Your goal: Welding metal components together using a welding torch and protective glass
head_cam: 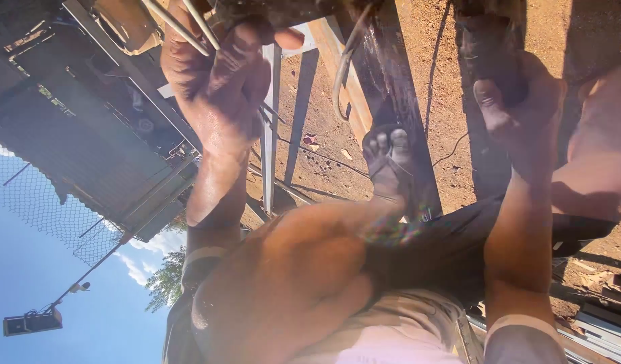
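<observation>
Metal rods [179, 27], thin and pale, run through the hand [219, 74] at the left of the view, whose fingers [246, 50] are curled shut round them; the thumb tip shows just right of the knuckles. Which of the person's own hands this is cannot be told, since the view looks turned over. Left of the rods lie a corrugated roof [88, 155], wire mesh [34, 202] and blue sky with a lamp [31, 322]. Just right of the rods a grey steel bar [270, 128] runs along the red dirt ground [324, 114]. Further right of the rods a bare foot in a sandal [389, 162] rests on a dark beam [398, 81], with a bent wire [344, 67] beside it. Well to the right of the rods, the other hand [509, 94] wraps its fingers [489, 101] round a dark object [489, 47] too shadowed to name. Below the rods a bare knee [290, 283] fills the foreground.
</observation>
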